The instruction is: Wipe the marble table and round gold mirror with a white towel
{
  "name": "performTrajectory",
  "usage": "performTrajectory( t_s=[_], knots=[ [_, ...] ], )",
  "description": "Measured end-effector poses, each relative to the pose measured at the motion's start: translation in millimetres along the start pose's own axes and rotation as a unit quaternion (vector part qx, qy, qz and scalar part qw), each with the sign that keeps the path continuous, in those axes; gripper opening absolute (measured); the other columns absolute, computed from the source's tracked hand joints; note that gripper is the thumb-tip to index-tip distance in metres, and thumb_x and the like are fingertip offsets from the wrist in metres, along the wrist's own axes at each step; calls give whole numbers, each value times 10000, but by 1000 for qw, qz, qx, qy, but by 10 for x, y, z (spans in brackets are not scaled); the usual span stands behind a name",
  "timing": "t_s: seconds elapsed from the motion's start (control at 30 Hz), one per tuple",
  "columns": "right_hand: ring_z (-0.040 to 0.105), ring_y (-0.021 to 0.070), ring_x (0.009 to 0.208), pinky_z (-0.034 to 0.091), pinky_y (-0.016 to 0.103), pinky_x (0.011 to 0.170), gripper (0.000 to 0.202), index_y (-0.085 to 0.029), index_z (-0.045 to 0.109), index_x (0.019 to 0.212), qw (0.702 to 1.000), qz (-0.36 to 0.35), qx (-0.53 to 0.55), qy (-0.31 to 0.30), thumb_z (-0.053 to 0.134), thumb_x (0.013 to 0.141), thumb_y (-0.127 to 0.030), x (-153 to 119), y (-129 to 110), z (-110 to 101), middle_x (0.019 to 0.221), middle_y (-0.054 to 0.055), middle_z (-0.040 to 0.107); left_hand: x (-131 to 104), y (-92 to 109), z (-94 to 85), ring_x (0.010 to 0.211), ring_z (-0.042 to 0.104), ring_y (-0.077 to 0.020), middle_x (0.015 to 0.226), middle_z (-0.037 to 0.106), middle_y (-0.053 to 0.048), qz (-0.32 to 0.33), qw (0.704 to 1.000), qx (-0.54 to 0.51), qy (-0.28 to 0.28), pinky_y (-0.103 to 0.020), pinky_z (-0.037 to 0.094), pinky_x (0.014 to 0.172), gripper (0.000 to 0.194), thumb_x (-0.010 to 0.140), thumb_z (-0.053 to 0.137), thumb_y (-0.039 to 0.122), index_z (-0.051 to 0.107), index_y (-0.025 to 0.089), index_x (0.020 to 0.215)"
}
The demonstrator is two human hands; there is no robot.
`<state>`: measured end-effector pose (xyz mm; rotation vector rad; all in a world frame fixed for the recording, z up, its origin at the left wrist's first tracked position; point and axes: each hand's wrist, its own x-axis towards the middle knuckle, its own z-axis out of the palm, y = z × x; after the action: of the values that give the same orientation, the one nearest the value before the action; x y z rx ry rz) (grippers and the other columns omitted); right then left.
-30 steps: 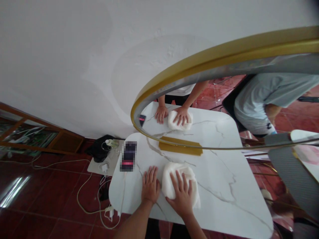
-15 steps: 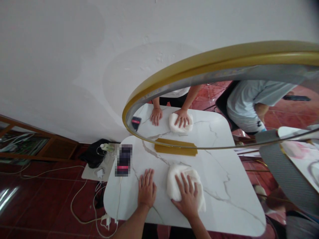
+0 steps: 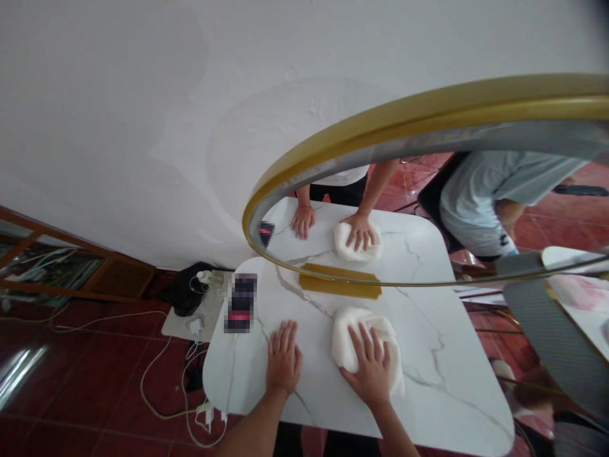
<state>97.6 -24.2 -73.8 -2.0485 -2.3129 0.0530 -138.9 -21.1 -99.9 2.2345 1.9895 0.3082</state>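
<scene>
A folded white cloth (image 3: 345, 343) lies on the white marble-patterned table (image 3: 438, 406). My right hand (image 3: 371, 365) rests flat on top of it, fingers spread, pressing it to the tabletop. To the left, my left hand (image 3: 284, 358) lies palm down on the bare table with its fingers stretched out, holding nothing. Beyond the cloth, a gold base plate (image 3: 340, 282) carries the large round gold-framed mirror (image 3: 304, 155). Both hands and the cloth also appear as reflections in the glass.
A phone-like device (image 3: 240, 303), blurred out, lies at the table's left with a white cable. White cables and plugs (image 3: 207, 416) hang beside that edge. A black bag (image 3: 183, 289) sits on a low surface. The mirror reflects a seated person. A grey chair (image 3: 547, 330) stands at right.
My right hand and the cloth have shifted slightly to the right on the table. My left hand stays flat in about the same place. The view has moved a little.
</scene>
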Motion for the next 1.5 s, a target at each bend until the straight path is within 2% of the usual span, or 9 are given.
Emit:
performTrajectory(
  t_s=[0.2,0.33,0.5,0.63,0.8,0.93,1.13,1.33,1.5],
  knots=[
    [180,401,1341,118,599,1043,991,-306,77,1455,999,-25,31,7,589,644,-556,-696,63,45,1522,36,116,-3,-3,12,1357,266,-205,1458,350,-21,-2,1000,-1,3,-446,252,1103,627,839,372,112,217,212,1437],
    [184,424,1333,114,606,1038,1021,-307,80,1455,999,-27,38,10,599,619,-577,-845,97,97,1521,35,120,-1,-1,11,1351,278,-206,1453,359,-21,-2,1000,-10,11,-443,255,1103,630,834,381,116,223,218,1436],
    [173,398,1345,112,591,1047,1004,-296,71,1457,999,-9,31,14,579,639,-581,-676,122,108,1517,53,139,1,-3,5,1353,273,-207,1453,359,-22,-1,1000,-11,8,-446,248,1106,628,835,377,114,224,212,1437],
    [149,364,1359,104,577,1051,946,-276,86,1457,1000,20,11,21,547,675,-542,-364,218,125,1514,64,152,5,7,-5,1351,280,-211,1448,368,-26,-4,1000,-15,10,-450,243,1109,627,832,382,114,238,219,1433],
    [111,322,1371,83,545,1062,826,-247,198,1440,997,69,-18,26,480,722,-542,112,312,137,1509,53,178,8,13,-23,1347,288,-217,1443,377,-33,-4,1000,-18,10,-455,250,1104,624,830,391,116,250,216,1430],
    [87,312,1375,68,549,1058,784,-253,234,1427,995,95,-34,25,455,734,-542,310,281,122,1505,46,194,9,8,-25,1352,278,-211,1446,371,-28,-6,1000,-25,5,-454,242,1108,622,830,388,114,254,218,1428],
    [57,307,1379,65,548,1060,797,-251,221,1432,995,93,-44,8,476,733,-536,219,87,72,1508,47,181,8,3,-16,1348,286,-209,1437,386,-40,-2,999,-29,18,-448,236,1110,609,838,384,116,261,214,1426],
    [56,342,1376,58,575,1054,863,-256,217,1436,999,30,-10,-20,540,689,-540,66,-335,17,1509,61,182,5,-2,-25,1352,275,-207,1444,374,-41,1,999,-31,13,-453,230,1111,598,857,375,131,238,219,1432],
    [87,397,1361,49,616,1041,935,-276,201,1442,997,-40,56,-18,584,645,-581,-25,-699,46,1511,63,173,-19,-34,22,1363,250,-214,1451,361,-54,11,998,-56,14,-461,214,1111,574,872,342,128,240,201,1432]
  ],
)
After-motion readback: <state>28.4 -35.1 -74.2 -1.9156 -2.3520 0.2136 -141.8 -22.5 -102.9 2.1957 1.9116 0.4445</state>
